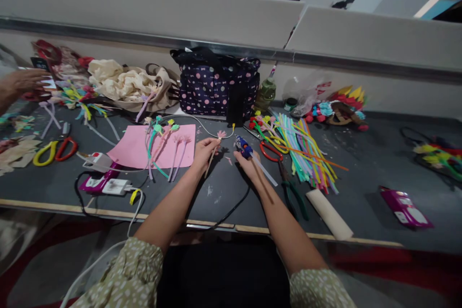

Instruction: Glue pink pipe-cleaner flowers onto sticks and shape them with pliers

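Note:
My left hand (204, 153) pinches a small craft flower, its pink petals (221, 134) at the top and a thin tan stem hanging below the fingers. In my right hand (247, 164) is a blue hot glue gun (244, 147), its nozzle pointing up and away from me. A clear glue stick (264, 170) sticks out of its back. The gun and the flower are apart. Between the hands, a few pink scraps (228, 160) lie on the dark table. Finished-looking flowers (176, 144) on fuzzy stems rest on a pink sheet (132, 140) at left.
Right of the gun lie red-handled pliers (271, 151), green-handled pliers (296, 195), bundled pipe cleaners (305, 151) and a beige roll (329, 214). Scissors (57, 149) and a purple power strip (104, 183) are left. A dotted bag (212, 84) stands behind. Another person's hand (27, 82) is far left.

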A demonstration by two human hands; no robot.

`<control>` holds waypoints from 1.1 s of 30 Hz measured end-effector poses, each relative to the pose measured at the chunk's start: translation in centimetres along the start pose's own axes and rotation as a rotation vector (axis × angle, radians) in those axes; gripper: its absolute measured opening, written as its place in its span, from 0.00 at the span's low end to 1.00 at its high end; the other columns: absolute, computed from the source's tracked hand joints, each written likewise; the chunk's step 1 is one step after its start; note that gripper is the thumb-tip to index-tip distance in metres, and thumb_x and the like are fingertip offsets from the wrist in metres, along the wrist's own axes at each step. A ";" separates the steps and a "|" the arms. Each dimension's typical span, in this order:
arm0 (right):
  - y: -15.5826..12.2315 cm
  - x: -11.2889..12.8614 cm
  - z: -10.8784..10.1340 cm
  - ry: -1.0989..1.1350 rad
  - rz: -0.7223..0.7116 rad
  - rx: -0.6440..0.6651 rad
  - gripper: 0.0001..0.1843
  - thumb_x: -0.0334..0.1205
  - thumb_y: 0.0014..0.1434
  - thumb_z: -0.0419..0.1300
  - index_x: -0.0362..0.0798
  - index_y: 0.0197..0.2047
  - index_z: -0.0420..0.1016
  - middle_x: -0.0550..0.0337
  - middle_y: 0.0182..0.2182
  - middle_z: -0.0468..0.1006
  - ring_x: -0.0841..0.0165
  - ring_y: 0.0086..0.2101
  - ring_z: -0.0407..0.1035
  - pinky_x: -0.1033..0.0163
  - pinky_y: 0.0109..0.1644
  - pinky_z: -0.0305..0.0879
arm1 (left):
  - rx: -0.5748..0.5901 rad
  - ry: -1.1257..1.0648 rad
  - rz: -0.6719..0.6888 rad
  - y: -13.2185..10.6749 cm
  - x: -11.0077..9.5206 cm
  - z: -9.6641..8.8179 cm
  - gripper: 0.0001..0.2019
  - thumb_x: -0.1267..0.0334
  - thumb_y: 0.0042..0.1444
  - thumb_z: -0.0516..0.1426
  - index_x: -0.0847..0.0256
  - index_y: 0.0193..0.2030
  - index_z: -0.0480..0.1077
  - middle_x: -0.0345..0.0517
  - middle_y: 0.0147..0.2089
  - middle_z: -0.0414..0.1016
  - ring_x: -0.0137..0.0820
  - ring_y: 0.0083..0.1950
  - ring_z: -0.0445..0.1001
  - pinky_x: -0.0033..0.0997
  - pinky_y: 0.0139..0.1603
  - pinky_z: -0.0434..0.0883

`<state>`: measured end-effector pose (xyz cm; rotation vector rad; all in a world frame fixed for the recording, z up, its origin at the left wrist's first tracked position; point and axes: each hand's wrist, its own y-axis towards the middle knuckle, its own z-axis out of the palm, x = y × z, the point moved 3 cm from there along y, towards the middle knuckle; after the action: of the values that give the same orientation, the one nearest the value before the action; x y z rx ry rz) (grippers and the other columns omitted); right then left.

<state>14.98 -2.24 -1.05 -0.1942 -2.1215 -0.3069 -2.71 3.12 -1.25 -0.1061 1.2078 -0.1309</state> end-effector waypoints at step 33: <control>0.7 -0.8 0.3 0.393 0.042 -0.056 0.15 0.50 0.47 0.64 0.51 0.32 0.67 0.64 0.25 0.74 0.66 0.25 0.70 0.64 0.27 0.62 | -0.067 -0.160 -0.050 0.5 0.0 -0.5 0.16 0.60 0.37 0.69 0.66 0.31 0.73 0.38 0.22 0.71 0.19 0.19 0.65 0.18 0.20 0.65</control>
<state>15.29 -1.49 -1.77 -0.1934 -1.7201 -0.3493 -3.21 3.58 -1.47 -0.2021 1.0505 -0.1232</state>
